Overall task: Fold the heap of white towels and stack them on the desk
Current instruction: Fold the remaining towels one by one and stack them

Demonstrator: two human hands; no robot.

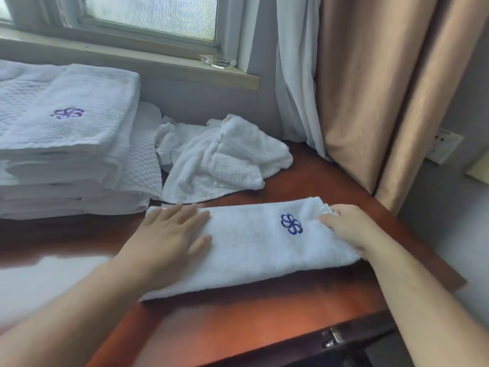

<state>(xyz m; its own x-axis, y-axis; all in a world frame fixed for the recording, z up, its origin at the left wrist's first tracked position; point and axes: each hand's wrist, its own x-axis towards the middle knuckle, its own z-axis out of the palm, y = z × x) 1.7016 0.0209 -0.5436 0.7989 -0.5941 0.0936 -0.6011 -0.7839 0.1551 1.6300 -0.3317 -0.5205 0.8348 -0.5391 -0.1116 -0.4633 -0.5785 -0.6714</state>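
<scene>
Folded towel (pixel 251 250), a long white band with a blue flower emblem (pixel 291 224) stitched near its right end, is lying across the front of the reddish-brown desk (pixel 238 327). The person's left hand (pixel 169 234) is resting flat on the towel's left end, with fingers straight and slightly spread and the palm pressing down on the cloth. The right hand (pixel 346 229) is gripping the towel's right end: the thumb is lying on top and the fingers are curling round the edge, so the cloth is bunching a little there. Both bare forearms are reaching in from the bottom of the view.

Behind the folded towel, a loose heap (pixel 217 160) of crumpled white towels is sitting near the back of the desk, just apart from the folded one. To the left, a tall stack (pixel 66 144) of folded white towels is standing on the desk, and its top piece is showing a purple flower emblem (pixel 67 113). A quilted white cloth (pixel 143 162) is hanging down the stack's right side, touching the heap.

Above the desk, a window (pixel 148 14) with frosted glass is letting in light, and a clear glass dish (pixel 218 61) is sitting on the sill (pixel 132 58). A white sheer curtain (pixel 293 75) and a beige curtain (pixel 383 88) are hanging at the right, with a wall socket (pixel 444 148) beyond them.
</scene>
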